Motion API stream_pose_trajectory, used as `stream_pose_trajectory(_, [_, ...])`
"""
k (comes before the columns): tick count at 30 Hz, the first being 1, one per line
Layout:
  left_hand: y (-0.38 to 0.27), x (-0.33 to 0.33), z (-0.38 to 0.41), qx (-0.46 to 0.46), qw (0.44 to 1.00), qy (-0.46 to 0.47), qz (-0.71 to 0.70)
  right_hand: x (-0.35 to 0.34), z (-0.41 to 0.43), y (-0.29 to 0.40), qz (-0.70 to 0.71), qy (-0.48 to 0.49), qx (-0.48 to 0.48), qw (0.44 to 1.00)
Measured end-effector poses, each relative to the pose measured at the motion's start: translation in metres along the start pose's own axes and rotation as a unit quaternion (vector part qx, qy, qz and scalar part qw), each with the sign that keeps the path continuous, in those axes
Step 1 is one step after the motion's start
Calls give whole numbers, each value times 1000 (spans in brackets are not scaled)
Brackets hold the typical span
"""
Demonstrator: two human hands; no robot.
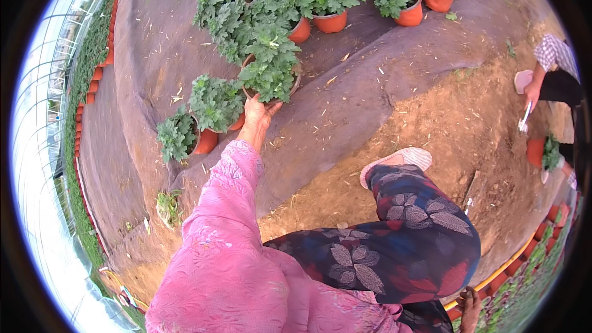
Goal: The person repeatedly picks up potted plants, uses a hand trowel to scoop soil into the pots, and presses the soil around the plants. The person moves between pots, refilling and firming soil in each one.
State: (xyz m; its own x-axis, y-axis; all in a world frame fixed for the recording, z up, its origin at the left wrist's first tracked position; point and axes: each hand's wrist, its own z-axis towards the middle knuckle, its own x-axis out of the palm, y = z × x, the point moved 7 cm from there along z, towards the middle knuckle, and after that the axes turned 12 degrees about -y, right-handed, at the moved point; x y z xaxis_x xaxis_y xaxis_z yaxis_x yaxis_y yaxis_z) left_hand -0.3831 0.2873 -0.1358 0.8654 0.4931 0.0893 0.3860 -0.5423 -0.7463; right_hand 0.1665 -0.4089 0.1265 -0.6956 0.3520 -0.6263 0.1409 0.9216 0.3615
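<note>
My left hand (260, 115) reaches forward and grips the near rim of a flowerpot (297, 84) that holds a leafy green plant (270, 71), likely a chrysanthemum. Whether this pot is lifted or stands on the ground cloth is hidden. Just left of the hand stands another potted plant (215, 101), with a smaller one (175, 136) in an orange pot (206, 142) beyond it. Dense foliage (249, 7) of more pots crowds in behind the held one. Low at the right, beside my knee, my right hand (470, 307) has bent fingers; nothing is plainly visible in it.
Dark ground cloth (342, 115) meets bare soil (425, 115). Several potted plants (330, 4) stand farther off. At right a co-worker's hand (533, 92) holds a small tool (525, 118) near an orange pot (535, 151). A yellow hose (490, 277) edges a row of pots.
</note>
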Motion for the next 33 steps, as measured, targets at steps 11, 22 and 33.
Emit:
stream_pose_trajectory(11, [-3, -18, 9, -6, 998, -25, -65, 2, 29, -7, -66, 11, 32, 997])
stream_pose_trajectory(22, [-14, -138, -19, -78, 981, -92, -155, -11, 29, -13, -60, -31, 42, 997])
stream_pose_trajectory(33, [-21, -193, 71, -75, 972, -143, -169, -42, 47, -55, -32, -110, 4, 993])
